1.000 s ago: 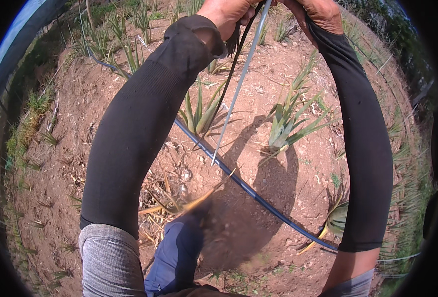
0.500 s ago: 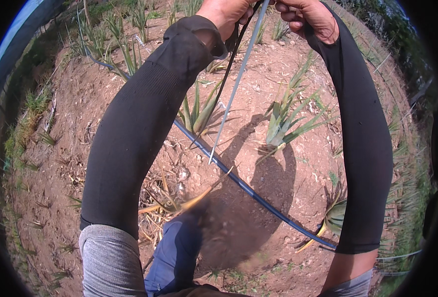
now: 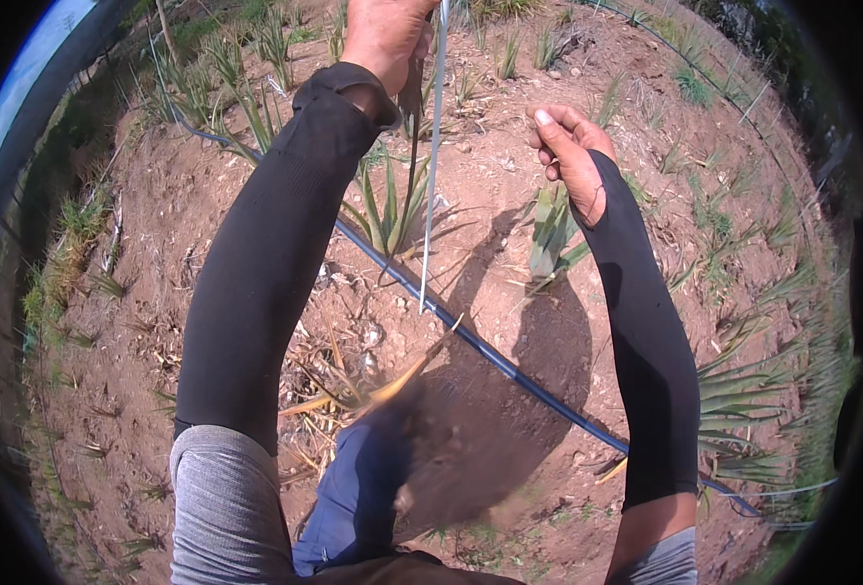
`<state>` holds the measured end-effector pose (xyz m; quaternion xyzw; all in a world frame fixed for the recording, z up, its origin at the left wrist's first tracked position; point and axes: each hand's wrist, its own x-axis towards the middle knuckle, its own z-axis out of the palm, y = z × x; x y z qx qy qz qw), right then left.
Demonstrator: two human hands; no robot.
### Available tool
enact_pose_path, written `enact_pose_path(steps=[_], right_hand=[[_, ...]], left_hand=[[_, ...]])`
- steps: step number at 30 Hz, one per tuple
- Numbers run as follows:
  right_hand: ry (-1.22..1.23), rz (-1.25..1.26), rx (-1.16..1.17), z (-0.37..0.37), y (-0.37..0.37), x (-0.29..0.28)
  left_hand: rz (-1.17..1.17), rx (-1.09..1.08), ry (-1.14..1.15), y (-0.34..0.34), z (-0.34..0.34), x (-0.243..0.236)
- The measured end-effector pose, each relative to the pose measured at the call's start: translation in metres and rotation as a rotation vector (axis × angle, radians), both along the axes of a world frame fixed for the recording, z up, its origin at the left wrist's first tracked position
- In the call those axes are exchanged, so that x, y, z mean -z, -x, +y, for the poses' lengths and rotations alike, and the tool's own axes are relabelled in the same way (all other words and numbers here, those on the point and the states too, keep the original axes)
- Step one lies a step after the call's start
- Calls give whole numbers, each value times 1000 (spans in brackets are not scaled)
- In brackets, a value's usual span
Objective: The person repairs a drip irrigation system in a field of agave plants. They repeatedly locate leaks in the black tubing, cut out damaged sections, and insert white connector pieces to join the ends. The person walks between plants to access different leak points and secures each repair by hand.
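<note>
Nearest the camera a bent knee in blue trousers (image 3: 353, 487) fills the lower middle, above dry, crumbly reddish soil (image 3: 139, 322) strewn with straw-coloured leaf scraps. A thin black irrigation hose (image 3: 509, 369), smooth and round, runs diagonally across the ground from upper left to lower right. Both forearms wear matte black sleeves. The left hand (image 3: 385, 39) closes in a fist at the top edge, fingers pressed together around a long, narrow, pale grey-green leaf strip (image 3: 431, 175) that hangs straight down, its pointed tip ending just above the hose. The right hand (image 3: 573, 146) is apart from the strip, fingers loosely curled, holding nothing. Between the hands stands a small spiky agave plant (image 3: 392, 210); another (image 3: 553, 234) sits under the right wrist. Beyond, bare soil with scattered seedlings spreads toward the rim.
</note>
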<state>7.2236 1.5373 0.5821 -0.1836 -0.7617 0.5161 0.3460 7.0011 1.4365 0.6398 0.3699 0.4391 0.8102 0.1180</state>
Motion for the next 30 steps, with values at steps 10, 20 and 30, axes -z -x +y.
enact_pose_path(steps=[10,20,30], right_hand=[[1076,9,148,-389,-381,536],[908,-508,982,-605,-592,471],[688,122,1328,-667,-561,329]], left_hand=[[-232,68,375,-75,-193,140],[-798,1254,830,-447,-261,281],[-49,1346,1423,-731,-420,385]])
